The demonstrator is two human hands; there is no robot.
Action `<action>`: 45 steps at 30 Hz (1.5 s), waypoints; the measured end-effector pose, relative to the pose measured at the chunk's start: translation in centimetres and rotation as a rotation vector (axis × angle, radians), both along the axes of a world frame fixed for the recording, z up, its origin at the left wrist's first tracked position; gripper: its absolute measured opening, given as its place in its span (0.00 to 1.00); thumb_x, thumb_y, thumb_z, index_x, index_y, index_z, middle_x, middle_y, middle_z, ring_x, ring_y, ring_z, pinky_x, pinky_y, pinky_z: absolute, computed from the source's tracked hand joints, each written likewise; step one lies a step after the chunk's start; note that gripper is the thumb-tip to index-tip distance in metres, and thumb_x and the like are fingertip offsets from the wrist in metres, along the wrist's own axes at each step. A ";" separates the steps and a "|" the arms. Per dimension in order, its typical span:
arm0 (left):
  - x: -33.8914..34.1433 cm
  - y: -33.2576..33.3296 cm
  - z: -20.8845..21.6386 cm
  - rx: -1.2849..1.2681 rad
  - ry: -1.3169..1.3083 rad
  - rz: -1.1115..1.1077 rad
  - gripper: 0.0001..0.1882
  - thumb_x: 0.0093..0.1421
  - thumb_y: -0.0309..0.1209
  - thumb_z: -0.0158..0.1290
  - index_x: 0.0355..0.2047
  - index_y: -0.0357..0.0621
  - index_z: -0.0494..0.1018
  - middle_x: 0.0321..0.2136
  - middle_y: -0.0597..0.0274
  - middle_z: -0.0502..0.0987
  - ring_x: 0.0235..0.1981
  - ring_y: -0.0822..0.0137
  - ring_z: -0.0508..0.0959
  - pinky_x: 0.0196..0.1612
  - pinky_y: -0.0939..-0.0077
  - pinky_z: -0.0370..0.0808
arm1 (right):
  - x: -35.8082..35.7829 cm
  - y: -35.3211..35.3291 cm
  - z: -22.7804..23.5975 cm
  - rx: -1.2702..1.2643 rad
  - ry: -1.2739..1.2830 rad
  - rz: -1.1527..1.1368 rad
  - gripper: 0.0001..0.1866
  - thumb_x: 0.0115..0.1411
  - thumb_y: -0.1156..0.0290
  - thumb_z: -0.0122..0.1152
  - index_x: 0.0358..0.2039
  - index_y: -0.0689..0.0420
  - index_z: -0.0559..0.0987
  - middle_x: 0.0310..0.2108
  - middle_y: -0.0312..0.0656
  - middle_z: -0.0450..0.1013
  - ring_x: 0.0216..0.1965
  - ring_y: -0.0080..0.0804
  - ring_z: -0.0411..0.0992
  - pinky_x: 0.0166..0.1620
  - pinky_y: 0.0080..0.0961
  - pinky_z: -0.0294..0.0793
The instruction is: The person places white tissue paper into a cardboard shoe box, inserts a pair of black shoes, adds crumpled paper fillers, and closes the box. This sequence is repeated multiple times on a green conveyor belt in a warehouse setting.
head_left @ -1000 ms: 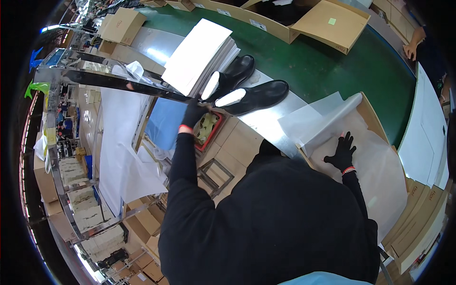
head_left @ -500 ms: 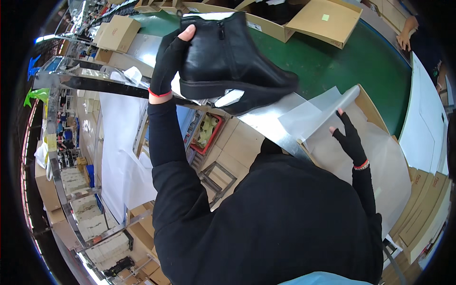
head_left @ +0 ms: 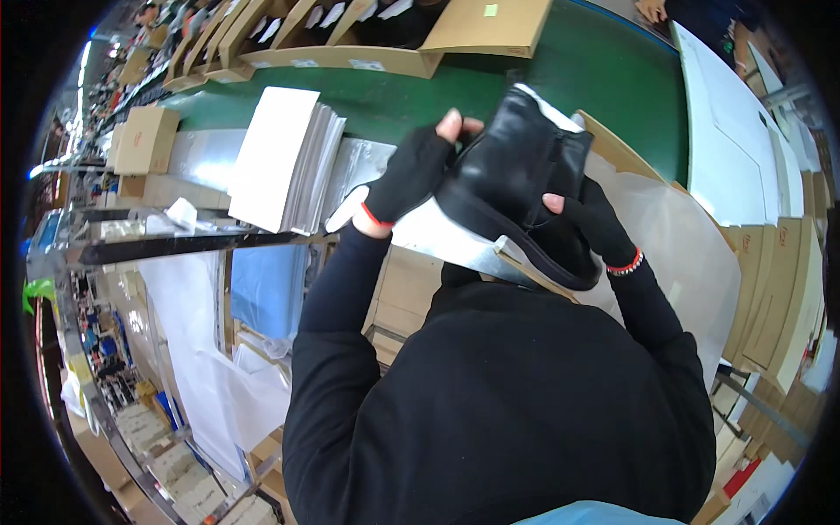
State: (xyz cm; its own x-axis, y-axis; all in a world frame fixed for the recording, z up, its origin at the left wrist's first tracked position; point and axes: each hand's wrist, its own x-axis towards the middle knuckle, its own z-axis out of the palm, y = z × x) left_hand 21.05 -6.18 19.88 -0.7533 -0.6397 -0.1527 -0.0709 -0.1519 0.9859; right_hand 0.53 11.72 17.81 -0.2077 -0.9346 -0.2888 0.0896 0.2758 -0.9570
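Tabletop (head_left: 604, 79) of smooth green stretches across the far side of my remote view. Nearer, I see an open brown cardboard box (head_left: 643, 159) lined with translucent white paper (head_left: 674, 223), and well to its left a thick stack of white rectangular sheets (head_left: 273, 157). A black leather ankle boot (head_left: 512, 157) is held tilted over the box's left part. My feed shows the black-gloved right hand (head_left: 602, 226) grasping its front; the black-gloved left hand (head_left: 413, 171) bends its fingers by the boot's back, whether gripping I cannot tell.

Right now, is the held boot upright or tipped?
Tipped: the right hand holds the black boot with its side turned up toward the downward-looking head camera.
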 end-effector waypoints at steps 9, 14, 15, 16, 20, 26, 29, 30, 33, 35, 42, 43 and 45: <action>-2.3 9.9 -13.1 -0.696 -0.479 -0.328 0.39 0.56 0.44 0.56 0.64 0.46 0.55 0.52 0.48 0.70 0.40 0.51 0.78 0.42 0.64 0.74 | -3.6 8.0 -8.0 0.049 -0.492 -0.770 0.25 0.57 0.54 0.64 0.46 0.62 0.74 0.40 0.40 0.74 0.40 0.27 0.73 0.46 0.25 0.73; -2.8 10.6 -15.4 -0.747 -0.433 -0.385 0.43 0.48 0.26 0.57 0.65 0.50 0.52 0.44 0.54 0.72 0.37 0.51 0.77 0.37 0.61 0.74 | -4.1 6.7 -12.8 0.015 -0.642 -0.946 0.25 0.57 0.54 0.64 0.47 0.59 0.75 0.40 0.39 0.74 0.40 0.30 0.73 0.45 0.27 0.74; -2.7 10.6 -15.7 -0.753 -0.417 -0.391 0.43 0.47 0.26 0.56 0.65 0.50 0.52 0.44 0.53 0.72 0.37 0.51 0.77 0.37 0.61 0.74 | -4.0 6.0 -13.6 -0.018 -0.642 -0.977 0.24 0.57 0.54 0.64 0.47 0.59 0.75 0.40 0.39 0.74 0.40 0.30 0.74 0.45 0.28 0.74; -2.6 10.5 -16.0 -0.758 -0.402 -0.396 0.43 0.47 0.26 0.56 0.65 0.51 0.52 0.44 0.53 0.72 0.37 0.51 0.77 0.37 0.61 0.74 | -4.0 5.4 -14.8 -0.051 -0.641 -1.006 0.24 0.57 0.55 0.64 0.47 0.59 0.75 0.40 0.39 0.74 0.40 0.30 0.74 0.45 0.28 0.74; -3.0 10.2 -15.5 -0.752 -0.386 -0.443 0.44 0.47 0.25 0.55 0.65 0.52 0.51 0.44 0.53 0.72 0.37 0.50 0.77 0.38 0.60 0.73 | -5.5 3.3 -23.4 -0.239 -0.586 -1.087 0.24 0.57 0.56 0.64 0.49 0.58 0.74 0.44 0.38 0.73 0.46 0.31 0.71 0.49 0.29 0.72; -2.7 9.8 -15.9 -0.745 -0.437 -0.434 0.38 0.53 0.30 0.55 0.65 0.51 0.54 0.48 0.51 0.73 0.39 0.54 0.78 0.42 0.65 0.74 | -5.7 2.0 -24.7 -0.036 -1.085 -0.752 0.29 0.59 0.49 0.59 0.56 0.51 0.70 0.55 0.42 0.68 0.54 0.38 0.66 0.58 0.41 0.64; -1.4 7.8 -19.2 -0.099 -0.298 -0.359 0.34 0.60 0.45 0.54 0.61 0.43 0.61 0.51 0.49 0.73 0.38 0.61 0.78 0.44 0.72 0.72 | -7.0 3.4 -23.2 0.057 -1.146 -0.433 0.33 0.57 0.45 0.59 0.56 0.54 0.69 0.54 0.44 0.67 0.54 0.41 0.66 0.55 0.48 0.66; -1.5 7.5 -20.6 -0.206 -0.265 -0.193 0.32 0.61 0.48 0.51 0.58 0.38 0.64 0.48 0.47 0.74 0.40 0.56 0.77 0.45 0.69 0.72 | -7.2 4.5 -22.2 0.119 -1.008 -0.400 0.32 0.57 0.45 0.60 0.54 0.54 0.70 0.53 0.44 0.68 0.53 0.41 0.66 0.53 0.47 0.68; -2.2 6.7 -21.7 -0.957 -0.614 0.055 0.30 0.56 0.52 0.54 0.47 0.36 0.70 0.42 0.48 0.74 0.44 0.49 0.73 0.46 0.59 0.70 | -6.8 7.3 -17.3 0.334 -0.658 -0.422 0.25 0.58 0.49 0.61 0.47 0.53 0.71 0.45 0.43 0.70 0.48 0.38 0.70 0.44 0.39 0.74; -2.2 6.8 -22.5 -1.276 -0.548 0.084 0.26 0.53 0.48 0.58 0.43 0.41 0.71 0.41 0.49 0.73 0.44 0.50 0.73 0.45 0.59 0.69 | -7.0 10.4 -17.2 0.231 -0.641 -0.428 0.22 0.60 0.52 0.59 0.48 0.52 0.70 0.45 0.42 0.70 0.46 0.38 0.72 0.44 0.37 0.75; -7.8 6.9 -13.1 -0.593 -0.331 -0.033 0.11 0.60 0.36 0.52 0.37 0.42 0.69 0.28 0.52 0.78 0.30 0.54 0.79 0.31 0.62 0.73 | -5.3 14.8 -12.3 0.029 -0.606 -0.467 0.24 0.64 0.51 0.53 0.53 0.54 0.67 0.51 0.47 0.69 0.48 0.40 0.72 0.46 0.37 0.75; -8.8 8.7 -10.7 -0.593 -0.215 -0.142 0.12 0.60 0.35 0.52 0.40 0.42 0.69 0.28 0.52 0.78 0.31 0.54 0.80 0.32 0.63 0.73 | -5.0 14.5 -11.5 0.029 -0.576 -0.465 0.25 0.63 0.50 0.52 0.54 0.54 0.67 0.51 0.47 0.68 0.48 0.40 0.72 0.46 0.37 0.75; -10.7 13.3 -6.6 -0.582 -0.054 -0.397 0.15 0.60 0.35 0.53 0.44 0.42 0.69 0.28 0.52 0.77 0.29 0.55 0.79 0.31 0.65 0.73 | -5.0 13.8 -8.9 0.052 -0.523 -0.460 0.29 0.63 0.47 0.50 0.55 0.55 0.65 0.52 0.45 0.68 0.49 0.37 0.71 0.46 0.35 0.74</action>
